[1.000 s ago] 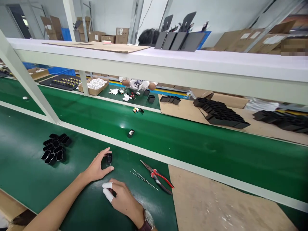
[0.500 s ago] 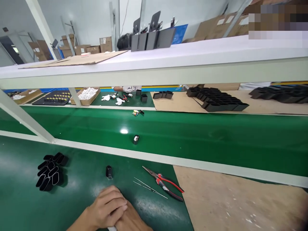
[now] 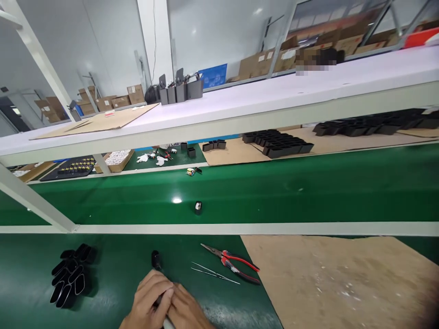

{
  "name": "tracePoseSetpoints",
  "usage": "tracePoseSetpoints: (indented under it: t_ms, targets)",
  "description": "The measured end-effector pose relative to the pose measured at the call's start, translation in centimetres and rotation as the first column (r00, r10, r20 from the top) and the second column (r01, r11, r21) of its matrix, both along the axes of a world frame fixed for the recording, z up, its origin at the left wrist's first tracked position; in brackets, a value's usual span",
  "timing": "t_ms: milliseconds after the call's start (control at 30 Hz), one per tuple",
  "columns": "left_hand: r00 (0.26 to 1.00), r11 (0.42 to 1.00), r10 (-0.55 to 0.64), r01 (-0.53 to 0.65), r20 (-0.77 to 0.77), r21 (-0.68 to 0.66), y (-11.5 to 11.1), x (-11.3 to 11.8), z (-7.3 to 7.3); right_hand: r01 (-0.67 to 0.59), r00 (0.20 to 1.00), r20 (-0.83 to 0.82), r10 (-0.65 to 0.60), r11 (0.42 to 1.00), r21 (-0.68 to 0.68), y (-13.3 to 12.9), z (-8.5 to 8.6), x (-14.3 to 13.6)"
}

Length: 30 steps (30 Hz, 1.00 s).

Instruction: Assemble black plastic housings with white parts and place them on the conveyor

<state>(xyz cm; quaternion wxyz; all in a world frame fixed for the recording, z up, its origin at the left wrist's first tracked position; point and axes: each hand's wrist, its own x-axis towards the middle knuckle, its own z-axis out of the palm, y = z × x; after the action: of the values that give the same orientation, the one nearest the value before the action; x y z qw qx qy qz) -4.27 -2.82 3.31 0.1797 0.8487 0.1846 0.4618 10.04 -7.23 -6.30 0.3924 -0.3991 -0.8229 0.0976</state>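
Observation:
My left hand (image 3: 148, 300) and my right hand (image 3: 188, 310) are together at the bottom middle, fingers closed and touching. A small dark piece (image 3: 158, 300) shows between the left fingers. Below, a pale grey end (image 3: 168, 323) sticks out between the hands; the fingers cover the rest, so its kind is unclear. Just beyond the left knuckles stands a small black casing (image 3: 156, 259). To the right lie tweezers (image 3: 216, 273) and long-nose pliers (image 3: 231, 263) with red and black handles.
Several black oval sleeves (image 3: 70, 278) stand clustered at left. Brown cardboard (image 3: 329, 278) covers the right side. Past a white rail (image 3: 219, 229), the green belt (image 3: 308, 196) carries a filled black casing (image 3: 198, 207) and a circuit board (image 3: 190, 172). A white shelf (image 3: 260, 109) spans above.
My head view has tilted and shifted to the right. My hands have turned slightly; the dark piece between the left fingers now shows. The tools and sleeves stay put on the table.

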Motion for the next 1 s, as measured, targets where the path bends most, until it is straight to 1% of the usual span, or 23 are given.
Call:
tracePoseSetpoints:
  t_ms: [33,67,100,167,200,233,267,333,367,400,467,567,600,667,733,767,867,933,967,1000]
  targets:
    - [1.0,1.0,0.002,-0.002,-0.005,0.007,0.1,-0.1,0.1,0.031,0.998,-0.046,-0.032,0.999,-0.025,0.1,1.2,0.8]
    - [1.0,1.0,0.003,-0.003,-0.016,0.006,0.2,-0.2,0.2,0.048,0.993,-0.105,-0.056,0.995,-0.084,0.2,2.3,1.4]
    - [1.0,1.0,0.004,-0.004,-0.028,0.001,0.2,-0.3,0.2,0.024,0.984,-0.171,-0.052,0.986,-0.165,0.3,3.4,1.9]
    - [0.999,1.0,0.002,-0.003,-0.05,-0.017,0.3,-0.3,0.2,-0.078,0.94,-0.34,-0.036,0.945,-0.317,0.6,5.1,2.5]
    - [0.998,1.0,0.001,-0.003,-0.058,-0.025,0.3,-0.4,0.2,-0.149,0.902,-0.43,-0.041,0.905,-0.398,0.7,5.6,2.5]
    - [0.998,1.0,0.003,-0.005,-0.061,-0.03,0.4,-0.5,0.1,-0.232,0.853,-0.519,-0.059,0.847,-0.478,0.9,6.0,2.4]
    - [0.998,0.999,0.01,-0.012,-0.063,-0.032,0.4,-0.5,-0.1,-0.325,0.798,-0.597,-0.088,0.771,-0.547,1.1,6.1,2.2]
    - [0.996,0.998,0.043,-0.047,-0.082,-0.044,0.3,-0.8,-0.4,-0.501,0.692,-0.707,-0.147,0.607,-0.617,1.3,6.0,1.9]
    - [0.993,0.997,0.061,-0.066,-0.1,-0.051,0.3,-1.0,-0.6,-0.564,0.648,-0.742,-0.169,0.549,-0.617,1.4,5.9,1.9]
    - [0.99,0.995,0.076,-0.083,-0.12,-0.057,0.3,-1.2,-0.8,-0.602,0.613,-0.768,-0.186,0.519,-0.607,1.5,5.9,1.9]
    - [0.985,0.992,0.099,-0.11,-0.144,-0.069,0.2,-1.5,-1.2,-0.634,0.554,-0.802,-0.224,0.511,-0.58,1.7,5.9,2.0]
    - [0.982,0.984,0.136,-0.148,-0.13,-0.095,0.0,-1.5,-1.5,-0.659,0.472,-0.831,-0.293,0.51,-0.554,2.0,6.2,2.2]
    - [0.981,0.981,0.152,-0.164,-0.118,-0.103,-0.1,-1.5,-1.5,-0.664,0.461,-0.834,-0.303,0.506,-0.551,2.1,6.3,2.3]
    - [0.98,0.978,0.174,-0.183,-0.092,-0.101,-0.3,-1.3,-1.4,-0.663,0.465,-0.832,-0.303,0.504,-0.554,2.2,6.3,2.3]
    - [0.978,0.976,0.196,-0.202,-0.07,-0.086,-0.6,-1.1,-1.2,-0.639,0.491,-0.821,-0.291,0.52,-0.566,2.2,6.4,2.5]
    - [0.977,0.976,0.202,-0.206,-0.063,-0.071,-0.7,-1.0,-1.1,-0.612,0.514,-0.808,-0.286,0.538,-0.58,2.1,6.4,2.7]
    - [0.984,0.984,0.178,-0.179,-0.032,-0.024,-1.1,-0.7,-1.0,-0.454,0.642,-0.712,-0.283,0.608,-0.651,1.5,6.7,3.4]
    - [0.99,0.99,0.138,-0.138,-0.033,-0.009,-1.4,-0.4,-1.2,-0.353,0.712,-0.64,-0.29,0.64,-0.682,0.9,6.8,3.7]
    - [0.99,0.991,0.13,-0.132,-0.051,-0.019,-1.5,-0.3,-1.3,-0.339,0.722,-0.63,-0.286,0.647,-0.683,0.6,6.8,3.7]
    - [0.988,0.99,0.134,-0.137,-0.075,-0.035,-1.6,-0.2,-1.4,-0.354,0.719,-0.639,-0.274,0.646,-0.676,0.4,6.6,3.6]
